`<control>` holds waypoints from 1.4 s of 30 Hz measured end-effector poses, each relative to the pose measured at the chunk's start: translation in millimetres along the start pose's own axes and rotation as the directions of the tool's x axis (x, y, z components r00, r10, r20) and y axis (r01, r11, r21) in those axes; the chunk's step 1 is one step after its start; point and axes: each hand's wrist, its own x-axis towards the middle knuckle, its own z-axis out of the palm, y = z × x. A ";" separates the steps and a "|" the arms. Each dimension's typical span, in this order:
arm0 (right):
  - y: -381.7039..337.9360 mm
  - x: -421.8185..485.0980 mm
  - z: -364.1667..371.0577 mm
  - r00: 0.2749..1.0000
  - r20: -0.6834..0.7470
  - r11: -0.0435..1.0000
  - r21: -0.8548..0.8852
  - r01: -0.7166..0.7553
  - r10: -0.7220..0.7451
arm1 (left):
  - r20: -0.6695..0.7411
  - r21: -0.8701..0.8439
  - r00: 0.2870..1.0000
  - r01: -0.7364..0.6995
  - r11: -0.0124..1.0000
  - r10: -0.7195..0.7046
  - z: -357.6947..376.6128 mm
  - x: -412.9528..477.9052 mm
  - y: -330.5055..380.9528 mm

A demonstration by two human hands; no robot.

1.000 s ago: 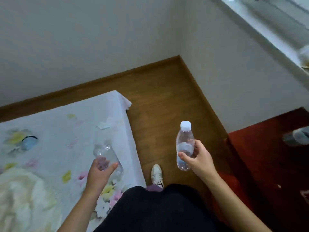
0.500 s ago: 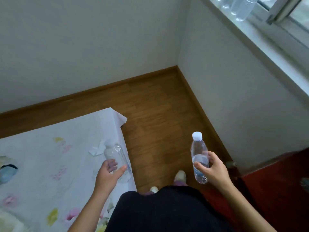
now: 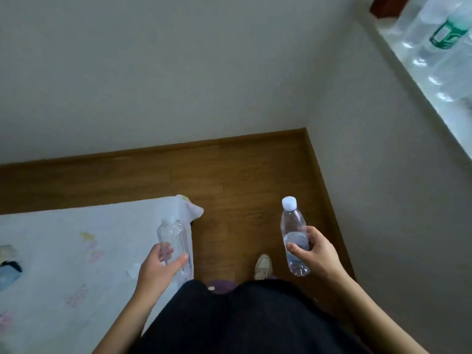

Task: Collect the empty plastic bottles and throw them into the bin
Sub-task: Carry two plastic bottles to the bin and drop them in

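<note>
The left hand [image 3: 158,269] curls its fingers round a clear bottle [image 3: 173,236], upright over the edge of the floral sheet [image 3: 63,251]. The right hand [image 3: 316,254] clamps a white-capped bottle [image 3: 293,226] above the wooden floor [image 3: 242,187]. A shoe [image 3: 263,267] shows between the two grips. Blurred sill bottles [image 3: 434,47] stand far beyond the right fingers.

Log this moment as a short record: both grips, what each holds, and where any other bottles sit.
left grip: curled round a clear bottle, over the bed's edge
right grip: holds a white-capped bottle upright, over the wooden floor
bed: floral sheet, at left
windowsill: upper right, carries blurred bottles, among them a green-labelled bottle
bin: not in view
</note>
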 end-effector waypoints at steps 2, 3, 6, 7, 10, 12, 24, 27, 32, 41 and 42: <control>-33.9 43.5 -0.6 0.994 0.086 0.996 -0.052 0.067 -0.062 | -0.041 -0.006 0.997 0.058 0.998 -0.058 -4.9 7.6 4.6; -51.4 63.9 0.6 0.988 0.123 0.992 -0.078 0.102 -0.092 | -0.060 -0.022 0.994 0.090 0.996 -0.091 -8.5 10.3 5.7; -101.4 121.3 8.6 0.964 0.203 0.973 -0.118 0.198 -0.171 | -0.112 -0.096 0.978 0.168 0.981 -0.178 -17.6 21.7 7.9; -117.3 139.3 12.5 0.956 0.225 0.967 -0.128 0.222 -0.190 | -0.128 -0.121 0.969 0.198 0.973 -0.213 -20.3 27.7 8.0; -158.3 190.2 27.0 0.929 0.291 0.945 -0.166 0.283 -0.227 | -0.173 -0.204 0.935 0.275 0.940 -0.311 -26.8 52.9 10.1; -182.2 222.5 36.5 0.919 0.308 0.931 -0.190 0.311 -0.244 | -0.188 -0.243 0.916 0.307 0.920 -0.355 -31.8 77.6 17.7; -285.4 385.8 41.2 0.960 0.196 0.890 -0.374 0.262 -0.200 | -0.075 -0.308 0.976 0.174 0.935 -0.206 -91.8 291.4 157.8; -317.5 426.3 46.0 0.959 0.210 0.873 -0.409 0.265 -0.192 | -0.075 -0.332 0.984 0.130 0.934 -0.164 -111.9 340.6 196.9; -384.8 514.5 82.5 0.926 0.321 0.825 -0.456 0.334 -0.197 | -0.101 -0.388 0.965 0.184 0.903 -0.240 -145.5 415.8 220.8; -570.4 617.0 237.8 0.675 0.695 0.768 -0.284 0.573 -0.247 | -0.342 -0.530 0.736 0.361 0.767 -0.583 -198.8 447.1 196.1; -591.0 620.4 259.0 0.625 0.739 0.742 -0.267 0.616 -0.253 | -0.356 -0.558 0.689 0.385 0.735 -0.631 -201.3 442.9 189.5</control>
